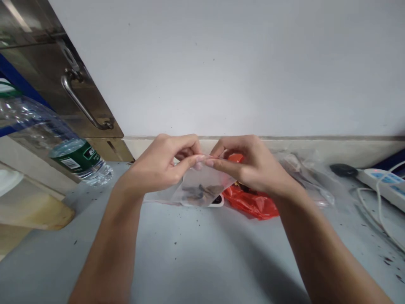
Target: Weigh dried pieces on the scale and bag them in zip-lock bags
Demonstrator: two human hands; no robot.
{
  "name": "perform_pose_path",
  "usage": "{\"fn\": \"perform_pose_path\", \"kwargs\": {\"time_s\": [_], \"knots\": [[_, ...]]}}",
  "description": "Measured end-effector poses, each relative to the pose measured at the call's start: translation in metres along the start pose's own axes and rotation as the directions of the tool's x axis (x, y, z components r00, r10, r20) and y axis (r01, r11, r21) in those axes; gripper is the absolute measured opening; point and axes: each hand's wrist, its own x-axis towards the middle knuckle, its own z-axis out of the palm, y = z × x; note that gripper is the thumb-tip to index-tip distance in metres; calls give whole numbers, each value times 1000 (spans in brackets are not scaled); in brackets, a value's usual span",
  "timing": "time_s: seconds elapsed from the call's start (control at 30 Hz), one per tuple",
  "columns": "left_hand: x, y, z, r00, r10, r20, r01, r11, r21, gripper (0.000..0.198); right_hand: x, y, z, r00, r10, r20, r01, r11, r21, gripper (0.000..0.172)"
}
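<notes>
Both hands meet at the top edge of a small translucent pouch [207, 179], with brownish pieces showing dimly at its bottom. My left hand [164, 162] pinches that edge between thumb and fingers. Right beside it, my right hand [248, 162] pinches the same edge, the two thumb tips nearly touching. Behind the pouch, part of a flat white object with a dark area [217, 202] shows near the table; I cannot make out what it is. A crumpled red plastic bag [253, 204] lies just under my right hand, with something dark and yellowish partly visible in it.
A part-filled water bottle [76, 156] leans at the left, near a cloudy plastic container [31, 207]. Clear plastic bags [303, 173] lie right of the red bag. Farther right are a white power strip [386, 181] with a black plug and a white cable [376, 211]. A wall [234, 71] rises behind.
</notes>
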Motion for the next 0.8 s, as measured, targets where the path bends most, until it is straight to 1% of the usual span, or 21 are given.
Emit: {"fn": "perform_pose_path", "kwargs": {"time_s": [0.1,0.2,0.33,0.4,0.47,0.53,0.63,0.7,0.73,0.77,0.8], "knots": [[-1,0,-4,999,-27,-18,28,999,46,16,-5,5,-11,1000,5,-13,-6,999,-50,32],[-1,0,-6,999,-39,-27,41,998,50,15,-11,12,-27,1000,1,-18,-4,985,-170,29],[1,-1,-6,1000,5,-20,-4,997,72,14,-20,18,-44,1000,4,6,-3,968,-250,32],[3,-2,-6,1000,22,-17,-21,996,91,14,-24,20,-50,1000,30,7,-28,961,-274,34],[5,-1,-4,999,41,-14,-39,992,120,13,-28,19,-53,998,60,2,-56,941,-333,34],[8,1,-1,997,63,-33,-57,987,151,13,-31,17,-56,998,68,-5,-64,910,-409,33],[13,9,6,990,115,-85,-95,974,204,17,-36,16,-63,999,48,-26,-54,868,-493,34],[17,15,10,974,188,-128,-152,957,249,20,-42,18,-70,997,43,-66,-72,838,-541,41],[19,18,11,958,236,-161,-186,943,275,21,-46,20,-74,995,45,-84,-85,822,-563,46],[20,21,13,934,295,-201,-226,925,304,21,-50,22,-78,994,53,-98,-100,809,-579,50],[21,24,15,901,359,-242,-268,902,339,21,-53,23,-81,991,62,-115,-117,804,-583,52]]}}
